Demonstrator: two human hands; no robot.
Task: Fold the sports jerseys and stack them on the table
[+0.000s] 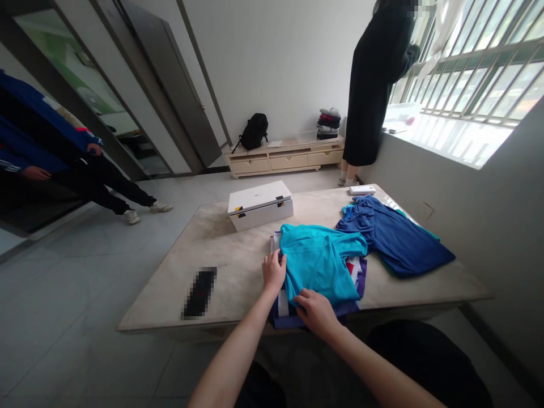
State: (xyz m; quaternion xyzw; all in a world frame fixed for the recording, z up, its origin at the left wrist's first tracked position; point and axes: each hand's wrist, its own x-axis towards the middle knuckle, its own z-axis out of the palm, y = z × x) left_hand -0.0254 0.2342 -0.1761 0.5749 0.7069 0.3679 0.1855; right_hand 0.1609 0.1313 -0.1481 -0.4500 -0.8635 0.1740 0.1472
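Note:
A turquoise T-shirt (317, 260), partly folded with one sleeve out to the right, lies on a stack of folded clothes (293, 320) in purple, white and red. At the shirt's left edge, the fingers of my left hand (274, 271) are bent and closed on the fabric. My right hand (318, 313) grips the shirt's near lower edge with curled fingers; its fingertips are partly hidden. To the right of the stack lie dark blue garments (403, 241), spread out with some green cloth beneath them.
On the table (229, 266) are a white box (261, 207) with its lid down, a blurred black object (199, 293) and a white power strip (362, 190). A person in black (369, 85) stands by the window, another in blue (46, 130) at left. A low cabinet (289, 161) holds a backpack.

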